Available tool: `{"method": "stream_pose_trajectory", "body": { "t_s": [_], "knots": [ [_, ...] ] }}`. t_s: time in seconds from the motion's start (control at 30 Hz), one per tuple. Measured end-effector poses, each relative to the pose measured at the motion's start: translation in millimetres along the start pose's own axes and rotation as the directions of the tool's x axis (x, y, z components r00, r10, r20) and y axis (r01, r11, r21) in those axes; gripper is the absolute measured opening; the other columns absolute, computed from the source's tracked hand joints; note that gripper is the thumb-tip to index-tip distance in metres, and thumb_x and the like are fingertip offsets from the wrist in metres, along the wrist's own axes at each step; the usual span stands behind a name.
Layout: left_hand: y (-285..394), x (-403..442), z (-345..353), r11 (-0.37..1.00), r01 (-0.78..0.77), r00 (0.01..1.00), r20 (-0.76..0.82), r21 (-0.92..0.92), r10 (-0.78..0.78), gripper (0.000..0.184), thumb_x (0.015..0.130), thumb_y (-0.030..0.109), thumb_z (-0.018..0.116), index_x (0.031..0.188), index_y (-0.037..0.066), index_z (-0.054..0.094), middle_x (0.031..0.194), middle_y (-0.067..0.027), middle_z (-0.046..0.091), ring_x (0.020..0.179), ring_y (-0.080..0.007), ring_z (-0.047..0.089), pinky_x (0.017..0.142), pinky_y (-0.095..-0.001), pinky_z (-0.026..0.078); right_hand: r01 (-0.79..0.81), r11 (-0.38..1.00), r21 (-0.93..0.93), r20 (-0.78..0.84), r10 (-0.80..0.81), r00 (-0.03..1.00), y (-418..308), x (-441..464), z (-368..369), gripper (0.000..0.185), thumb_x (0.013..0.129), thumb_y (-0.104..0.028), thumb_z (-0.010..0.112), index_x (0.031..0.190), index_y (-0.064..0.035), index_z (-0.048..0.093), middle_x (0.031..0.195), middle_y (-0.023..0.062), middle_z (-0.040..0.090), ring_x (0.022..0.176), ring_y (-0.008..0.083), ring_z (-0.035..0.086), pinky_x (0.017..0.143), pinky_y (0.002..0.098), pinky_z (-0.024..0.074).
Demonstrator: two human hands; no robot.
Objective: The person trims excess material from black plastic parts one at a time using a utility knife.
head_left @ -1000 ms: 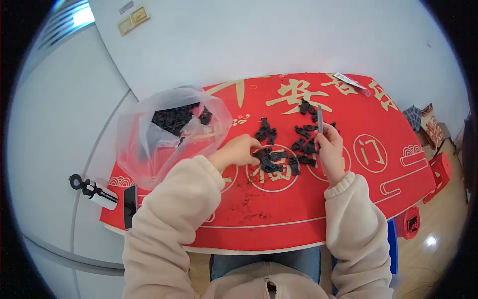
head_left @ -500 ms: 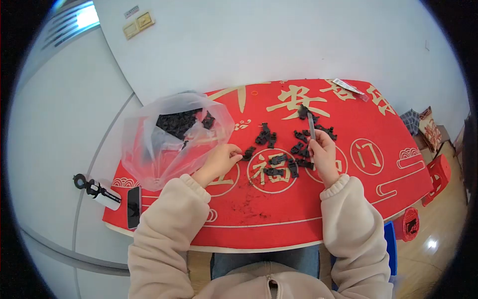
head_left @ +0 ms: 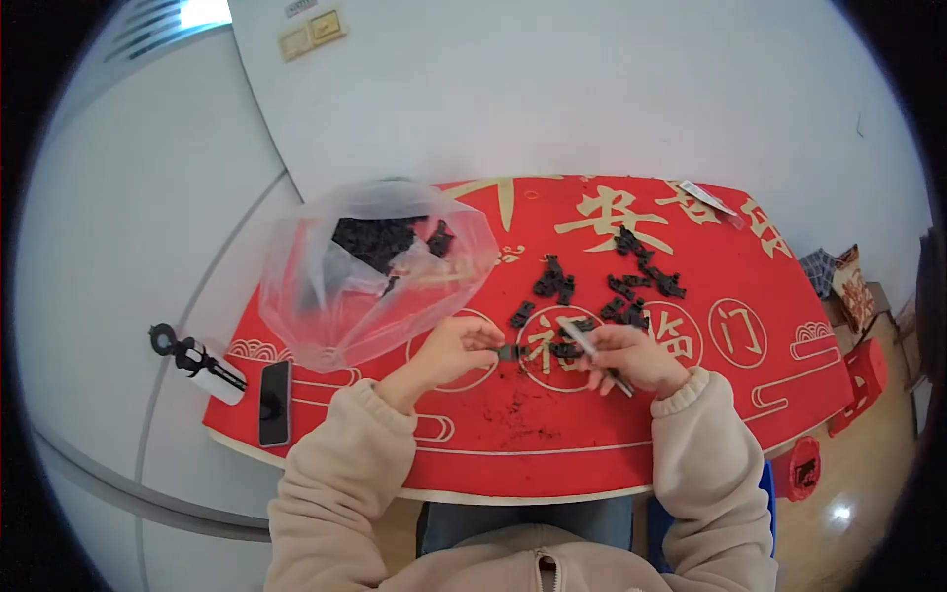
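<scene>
My left hand [head_left: 449, 352] is closed at the fingertips on a small black plastic piece [head_left: 511, 351] just above the red cloth. A slim silver knife-like tool [head_left: 578, 337] lies slanted in my right hand [head_left: 636, 357], its fingers wrapped round the shaft. Its upper end points toward the left hand and its lower end sticks out below the fingers. Behind and partly under the right hand are more black pieces [head_left: 623, 312]. Another small cluster of black pieces [head_left: 553, 280] lies farther back, and a single black piece [head_left: 522, 314] rests near the left fingertips.
A clear plastic bag [head_left: 326, 335] holding many black pieces stands at the left. Near the left edge are a phone [head_left: 275, 403] and a white bottle [head_left: 212, 380]. Dark crumbs are scattered over the red tablecloth [head_left: 552, 474]. A white packet [head_left: 706, 196] lies at the back right.
My right hand has come down and left, and its tool has tilted over toward the left hand. My left hand has moved slightly right and down and now holds a black piece.
</scene>
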State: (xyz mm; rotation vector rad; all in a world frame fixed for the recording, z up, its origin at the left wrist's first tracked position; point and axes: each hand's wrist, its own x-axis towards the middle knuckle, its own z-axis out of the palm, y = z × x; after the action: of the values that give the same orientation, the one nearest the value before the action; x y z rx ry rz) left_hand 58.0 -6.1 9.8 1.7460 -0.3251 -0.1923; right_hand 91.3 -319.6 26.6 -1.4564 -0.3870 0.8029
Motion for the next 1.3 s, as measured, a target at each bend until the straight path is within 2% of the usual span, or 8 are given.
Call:
{"method": "stream_pose_trajectory", "body": {
  "t_s": [0.23, 0.47, 0.6, 0.83, 0.93, 1.1, 1.17, 1.3],
  "knots": [
    [-7.7, -10.3, 16.5, 0.982, 0.139, 0.988, 0.083, -0.126, -0.130, 0.024, 0.083, -0.005, 0.066, 0.107, -0.001, 0.063, 0.103, -0.0080, 0.067, 0.091, -0.0119, 0.064, 0.078, -0.0256, 0.053, 0.086, 0.994, -0.067, -0.181, -0.097, 0.979, 18.4, 23.7, 12.6, 0.021, 0.093, 0.002, 0.047, 0.113, 0.0008, 0.053, 0.104, 0.0130, 0.063, 0.087, 0.0194, 0.068, 0.068, 0.0266, 0.0578],
    [0.2, -23.6, 14.5, 0.810, -0.222, 0.972, 0.057, 0.543, 0.228, 0.018, 0.080, 0.002, 0.071, 0.096, -0.001, 0.066, 0.089, -0.0089, 0.065, 0.082, -0.0149, 0.064, 0.075, -0.0264, 0.051, 0.169, 0.980, -0.101, -0.269, -0.190, 0.944, 13.0, 16.8, 14.1, 0.017, 0.094, 0.002, 0.048, 0.110, 0.0009, 0.052, 0.090, 0.0080, 0.063, 0.072, 0.0125, 0.064, 0.061, 0.0255, 0.0551],
    [-11.4, -20.5, 10.4, 0.856, -0.228, 0.973, 0.074, 0.463, 0.218, 0.022, 0.080, 0.009, 0.073, 0.099, 0.001, 0.067, 0.096, -0.0105, 0.065, 0.087, -0.0203, 0.064, 0.074, -0.0321, 0.052, 0.187, 0.976, -0.111, -0.199, -0.206, 0.958, 26.7, 25.3, 7.1, 0.018, 0.092, 0.000, 0.049, 0.108, -0.0003, 0.055, 0.080, 0.0061, 0.063, 0.062, 0.0106, 0.060, 0.054, 0.0230, 0.0507],
    [0.4, -22.4, 18.5, 0.626, -0.416, 0.905, 0.229, 0.659, 0.359, 0.030, 0.078, 0.015, 0.075, 0.103, 0.003, 0.067, 0.101, -0.0114, 0.065, 0.095, -0.0273, 0.061, 0.080, -0.0363, 0.049, 0.190, 0.974, -0.124, -0.194, -0.212, 0.958, 23.8, 23.1, 8.6, 0.017, 0.094, -0.005, 0.052, 0.109, -0.0009, 0.058, 0.079, 0.0039, 0.061, 0.064, 0.0088, 0.058, 0.053, 0.0222, 0.0480],
    [5.0, -22.4, 18.8, 0.699, -0.308, 0.950, 0.166, 0.646, 0.266, 0.031, 0.077, 0.014, 0.076, 0.105, 0.004, 0.067, 0.104, -0.0095, 0.065, 0.102, -0.0243, 0.060, 0.085, -0.0353, 0.048, 0.201, 0.972, -0.123, -0.187, -0.221, 0.957, 24.7, 23.3, 8.8, 0.017, 0.094, -0.005, 0.051, 0.109, -0.0014, 0.058, 0.083, 0.0032, 0.062, 0.064, 0.0085, 0.058, 0.052, 0.0221, 0.0476],
    [90.3, -45.4, 19.0, 0.657, -0.464, 0.713, -0.189, 0.594, 0.675, 0.048, 0.077, 0.012, 0.076, 0.120, 0.000, 0.059, 0.115, -0.0160, 0.062, 0.109, -0.0290, 0.058, 0.093, -0.0390, 0.046, 0.179, 0.974, -0.140, -0.198, -0.204, 0.959, 18.8, 21.6, 6.8, 0.013, 0.094, -0.004, 0.050, 0.106, -0.0024, 0.056, 0.083, 0.0023, 0.063, 0.064, 0.0071, 0.058, 0.053, 0.0215, 0.0477],
    [139.0, -65.4, 14.1, 0.411, -0.686, 0.459, -0.082, 0.601, 0.885, 0.057, 0.079, 0.014, 0.075, 0.127, -0.004, 0.052, 0.122, -0.0189, 0.058, 0.113, -0.0302, 0.056, 0.097, -0.0400, 0.044, 0.191, 0.970, -0.148, -0.196, -0.218, 0.956, 23.9, 22.1, 4.4, 0.015, 0.094, -0.003, 0.051, 0.108, -0.0020, 0.056, 0.083, 0.0019, 0.062, 0.064, 0.0075, 0.059, 0.053, 0.0213, 0.0480],
    [190.1, -99.7, 20.8, 0.304, -0.799, 0.378, 0.040, 0.519, 0.925, 0.058, 0.079, 0.015, 0.075, 0.128, -0.004, 0.051, 0.122, -0.0192, 0.058, 0.114, -0.0303, 0.056, 0.097, -0.0399, 0.044, 0.185, 0.978, -0.094, -0.231, -0.202, 0.952, 18.6, 19.5, 4.8, 0.019, 0.093, -0.001, 0.052, 0.112, -0.0009, 0.056, 0.087, 0.0028, 0.062, 0.066, 0.0085, 0.059, 0.054, 0.0213, 0.0484]
  ]
}}
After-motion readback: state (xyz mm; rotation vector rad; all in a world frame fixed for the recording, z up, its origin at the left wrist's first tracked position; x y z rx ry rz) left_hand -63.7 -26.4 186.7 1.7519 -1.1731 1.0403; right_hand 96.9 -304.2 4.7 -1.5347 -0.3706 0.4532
